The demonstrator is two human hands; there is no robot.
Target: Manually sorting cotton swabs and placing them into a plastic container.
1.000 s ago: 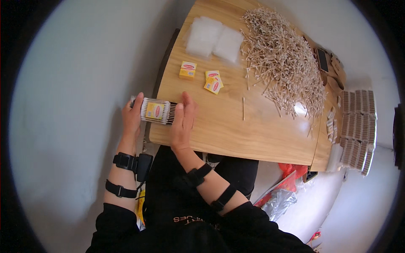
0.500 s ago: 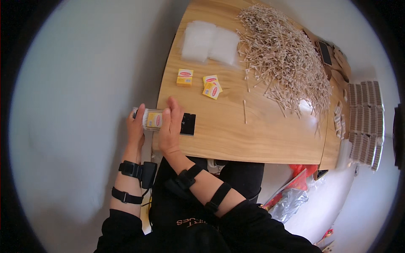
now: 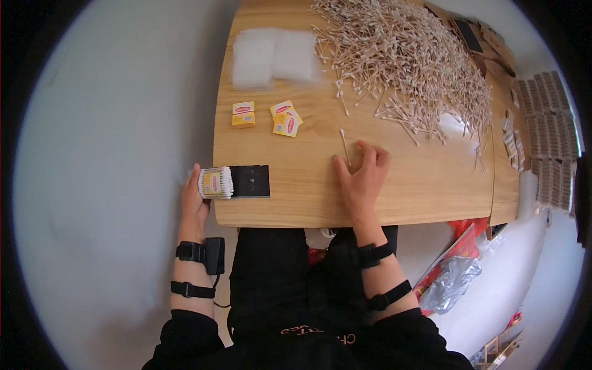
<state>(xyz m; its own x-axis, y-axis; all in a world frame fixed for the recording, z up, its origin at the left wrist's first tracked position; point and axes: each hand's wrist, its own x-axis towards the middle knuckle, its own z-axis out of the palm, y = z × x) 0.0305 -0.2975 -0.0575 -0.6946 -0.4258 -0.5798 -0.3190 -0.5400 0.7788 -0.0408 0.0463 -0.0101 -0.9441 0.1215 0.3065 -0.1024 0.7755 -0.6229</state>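
Note:
At the table's left edge my left hand [image 3: 193,200] grips a bundle of cotton swabs [image 3: 226,183] with a yellow card [image 3: 211,184] on its top. The white tips face right, against a flat black plate [image 3: 253,181]. Part of my left hand's fingers is hidden behind the bundle. My right hand [image 3: 364,185] hovers over the middle of the table, thumb and fingers apart with nothing in them. A single loose cotton swab [image 3: 344,143] lies beside its thumb and forefinger.
A large heap of loose cotton swabs [image 3: 401,55] covers the far right. Clear plastic bags [image 3: 254,55] lie at the far left, above yellow card stacks [image 3: 243,115] and yellow cards [image 3: 286,120]. A phone [image 3: 467,36] and stacked swab packs [image 3: 546,117] are further right.
My right hand has left the swab bundle and moved right across the table, its fingers spreading. My left hand keeps hold of the bundle. The view has shifted slightly to the right.

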